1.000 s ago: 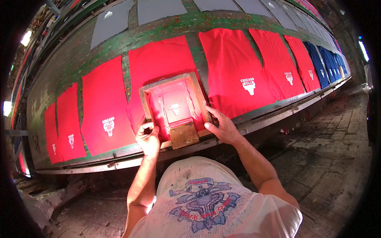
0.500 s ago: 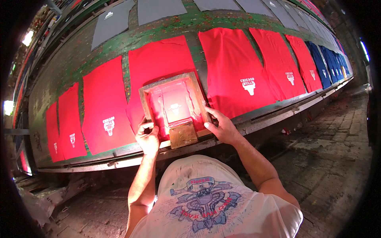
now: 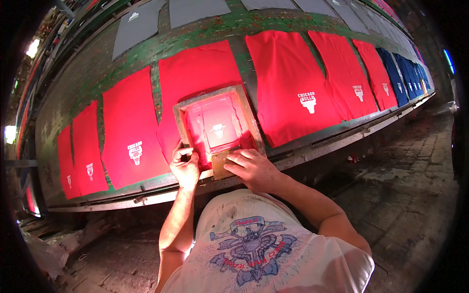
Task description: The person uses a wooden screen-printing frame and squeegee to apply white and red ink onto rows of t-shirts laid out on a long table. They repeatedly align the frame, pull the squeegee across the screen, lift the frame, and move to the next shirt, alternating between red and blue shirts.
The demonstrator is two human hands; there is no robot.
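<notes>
A wooden screen-printing frame (image 3: 182, 124) lies on a red fabric panel (image 3: 200, 71) at the table's near edge. Its mesh shows a pale bull-head shape, with red ink along the inner sides. My left hand (image 3: 185, 166) grips the frame's lower left side, fingers curled and thumb against it. A wooden squeegee (image 3: 220, 167) leans in the near end of the frame. My right hand (image 3: 253, 168) is closed on the squeegee's right part, fingertips over its face; the thumb is hidden.
Printed red panels (image 3: 293, 83) lie on both sides along the long green table (image 3: 141, 53). Grey panels (image 3: 200, 12) line the far side, and dark blue ones (image 3: 392, 80) the right. A metal rail (image 3: 337, 147) edges the table; a brick floor (image 3: 405, 171) lies beyond.
My right hand has left the frame's right side and moved left onto the squeegee. My left hand stays on the frame. The squeegee has shifted slightly upward in the picture.
</notes>
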